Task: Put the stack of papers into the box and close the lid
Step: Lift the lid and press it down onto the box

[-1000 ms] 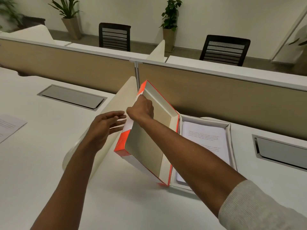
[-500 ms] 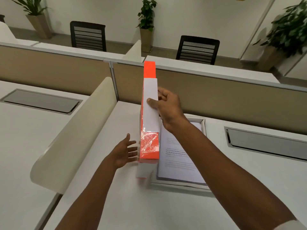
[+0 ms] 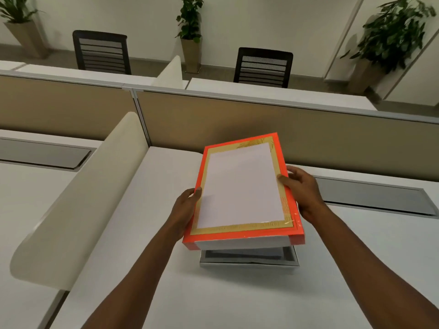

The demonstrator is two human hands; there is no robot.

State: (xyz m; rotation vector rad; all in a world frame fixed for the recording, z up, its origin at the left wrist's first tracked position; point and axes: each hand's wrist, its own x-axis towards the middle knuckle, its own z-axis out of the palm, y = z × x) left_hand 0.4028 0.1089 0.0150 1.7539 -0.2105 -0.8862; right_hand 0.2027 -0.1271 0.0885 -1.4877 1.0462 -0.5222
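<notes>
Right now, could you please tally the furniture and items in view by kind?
Chairs: 2
Potted plants: 3
Lid, held in both hands: 1
Box: 1
Total: 7

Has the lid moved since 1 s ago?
Yes. The orange lid stood open on edge left of the box base; now it has swung right, held face-up just above the base by the left hand and right hand, not yet seated.

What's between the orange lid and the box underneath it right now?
Only an open gap. In the head view the orange lid, held by left hand and right hand, hovers above the box, not yet seated.
</notes>
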